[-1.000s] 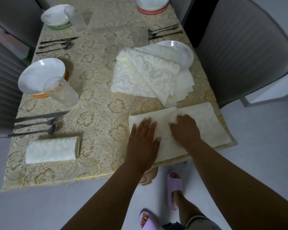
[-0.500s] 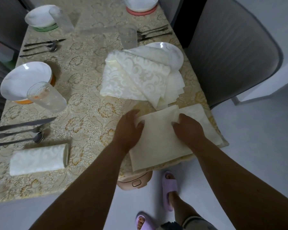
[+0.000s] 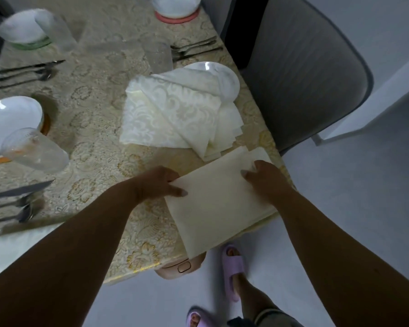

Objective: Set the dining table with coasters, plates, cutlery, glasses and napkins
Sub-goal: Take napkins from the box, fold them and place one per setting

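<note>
Honestly nothing readable is showing up anywhere in this shot, no words, labels, brand names or numbers. The closest thing to a mark is sitting on the pinkish object (image 3: 181,267) poking out from under the table edge at about 6 o'clock, just a small dark rounded-rectangle outline with no letters in it. The gold flower pattern on the tablecloth (image 3: 99,147) and the swirls on the pile of napkins (image 3: 172,114) at around 12 o'clock are only looking like decoration, not writing.
</note>
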### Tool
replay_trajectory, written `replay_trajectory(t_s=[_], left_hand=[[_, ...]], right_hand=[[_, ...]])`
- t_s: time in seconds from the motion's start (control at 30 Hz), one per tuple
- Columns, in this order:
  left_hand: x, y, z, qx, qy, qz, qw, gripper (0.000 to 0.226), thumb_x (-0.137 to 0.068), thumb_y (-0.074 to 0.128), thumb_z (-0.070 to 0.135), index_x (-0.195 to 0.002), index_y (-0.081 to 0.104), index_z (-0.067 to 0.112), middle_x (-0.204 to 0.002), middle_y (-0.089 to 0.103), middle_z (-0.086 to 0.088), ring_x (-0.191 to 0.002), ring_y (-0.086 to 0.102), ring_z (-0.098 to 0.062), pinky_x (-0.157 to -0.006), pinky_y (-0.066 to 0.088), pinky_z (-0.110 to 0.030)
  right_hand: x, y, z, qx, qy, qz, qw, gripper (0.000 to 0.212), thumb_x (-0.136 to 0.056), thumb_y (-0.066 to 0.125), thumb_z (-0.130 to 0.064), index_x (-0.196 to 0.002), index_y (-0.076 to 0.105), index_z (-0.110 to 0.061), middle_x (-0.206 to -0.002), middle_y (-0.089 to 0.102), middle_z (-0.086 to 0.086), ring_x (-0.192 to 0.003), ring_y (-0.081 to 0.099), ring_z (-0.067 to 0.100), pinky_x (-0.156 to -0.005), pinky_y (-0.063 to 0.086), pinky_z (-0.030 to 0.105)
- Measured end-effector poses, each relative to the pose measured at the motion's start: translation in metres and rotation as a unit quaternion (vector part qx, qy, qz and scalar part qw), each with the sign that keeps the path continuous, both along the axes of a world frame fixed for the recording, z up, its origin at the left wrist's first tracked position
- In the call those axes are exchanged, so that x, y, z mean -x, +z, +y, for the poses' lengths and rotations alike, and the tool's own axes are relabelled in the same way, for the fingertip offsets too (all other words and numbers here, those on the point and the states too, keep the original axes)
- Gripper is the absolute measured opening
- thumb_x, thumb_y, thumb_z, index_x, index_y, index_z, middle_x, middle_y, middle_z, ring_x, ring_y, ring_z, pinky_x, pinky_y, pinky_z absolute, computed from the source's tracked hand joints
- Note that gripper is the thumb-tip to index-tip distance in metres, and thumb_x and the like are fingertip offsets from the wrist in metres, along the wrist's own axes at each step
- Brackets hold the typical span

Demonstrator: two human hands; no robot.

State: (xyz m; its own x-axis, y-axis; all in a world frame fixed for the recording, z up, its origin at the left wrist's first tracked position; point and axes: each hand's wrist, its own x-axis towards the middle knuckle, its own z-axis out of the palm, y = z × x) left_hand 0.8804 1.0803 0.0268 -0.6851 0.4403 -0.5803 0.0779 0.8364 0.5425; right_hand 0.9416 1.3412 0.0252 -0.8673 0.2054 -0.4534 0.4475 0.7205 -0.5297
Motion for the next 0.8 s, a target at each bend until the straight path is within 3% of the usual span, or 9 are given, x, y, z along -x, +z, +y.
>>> replay_trajectory(t_s=[0.1, 0.2, 0.4, 0.6, 0.73, 0.8], left_hand=[[0.002, 0.000, 0.005, 0.034, -0.029, 0.032, 0.998, 0.029, -0.084, 0.071, 0.035, -0.066, 0.057, 0.018, -0.067, 0.054, 0.002, -0.062, 0.049, -0.011, -0.061, 0.036, -0.026], [0.004, 0.001, 0.011, 0.032, -0.029, 0.050, 0.998, 0.030, -0.087, 0.068, 0.031, -0.065, 0.057, 0.014, -0.066, 0.052, 0.002, -0.062, 0.047, -0.012, -0.060, 0.035, -0.026], [0.004, -0.002, 0.016, 0.055, -0.065, 0.117, 0.990, 0.025, -0.093, 0.059, 0.034, -0.092, 0.067, 0.011, -0.081, 0.062, 0.000, -0.078, 0.058, -0.016, -0.064, 0.039, -0.025], [0.002, -0.006, 0.026, 0.108, -0.043, 0.157, 0.981, 0.021, -0.089, 0.062, 0.037, -0.089, 0.061, 0.016, -0.084, 0.059, 0.002, -0.085, 0.059, -0.020, -0.071, 0.045, -0.031], [-0.003, -0.005, 0.058, 0.091, -0.035, 0.266, 0.959, 0.031, -0.085, 0.065, 0.036, -0.108, 0.056, 0.017, -0.109, 0.056, -0.003, -0.106, 0.052, -0.024, -0.086, 0.045, -0.037], [-0.003, -0.006, 0.089, 0.054, -0.045, 0.269, 0.961, 0.042, -0.087, 0.064, 0.034, -0.122, 0.052, 0.015, -0.122, 0.054, -0.007, -0.115, 0.049, -0.026, -0.094, 0.042, -0.038]], right_hand=[[-0.001, -0.004, 0.015, -0.032, -0.007, -0.020, 0.999, 0.056, -0.095, 0.048, -0.043, -0.139, 0.040, -0.009, -0.142, 0.044, 0.010, -0.129, 0.041, 0.027, -0.102, 0.032, 0.034], [-0.007, -0.007, 0.024, -0.076, -0.013, -0.005, 0.997, 0.051, -0.096, 0.046, -0.042, -0.135, 0.044, -0.010, -0.135, 0.049, 0.010, -0.123, 0.046, 0.027, -0.098, 0.035, 0.034], [-0.006, -0.011, 0.034, -0.110, 0.003, 0.008, 0.994, 0.037, -0.098, 0.041, -0.042, -0.118, 0.051, -0.012, -0.118, 0.057, 0.008, -0.107, 0.053, 0.024, -0.085, 0.037, 0.031], [-0.001, -0.016, 0.036, -0.140, 0.011, 0.028, 0.990, 0.038, -0.096, 0.044, -0.043, -0.118, 0.051, -0.013, -0.116, 0.055, 0.006, -0.106, 0.053, 0.023, -0.077, 0.033, 0.028], [-0.002, -0.017, 0.037, -0.145, 0.017, 0.038, 0.989, 0.040, -0.096, 0.044, -0.044, -0.119, 0.050, -0.012, -0.119, 0.052, 0.008, -0.106, 0.053, 0.024, -0.083, 0.040, 0.032], [-0.003, -0.017, 0.038, -0.154, 0.028, 0.045, 0.987, 0.041, -0.096, 0.043, -0.044, -0.120, 0.049, -0.011, -0.120, 0.051, 0.008, -0.107, 0.053, 0.025, -0.086, 0.042, 0.034]])
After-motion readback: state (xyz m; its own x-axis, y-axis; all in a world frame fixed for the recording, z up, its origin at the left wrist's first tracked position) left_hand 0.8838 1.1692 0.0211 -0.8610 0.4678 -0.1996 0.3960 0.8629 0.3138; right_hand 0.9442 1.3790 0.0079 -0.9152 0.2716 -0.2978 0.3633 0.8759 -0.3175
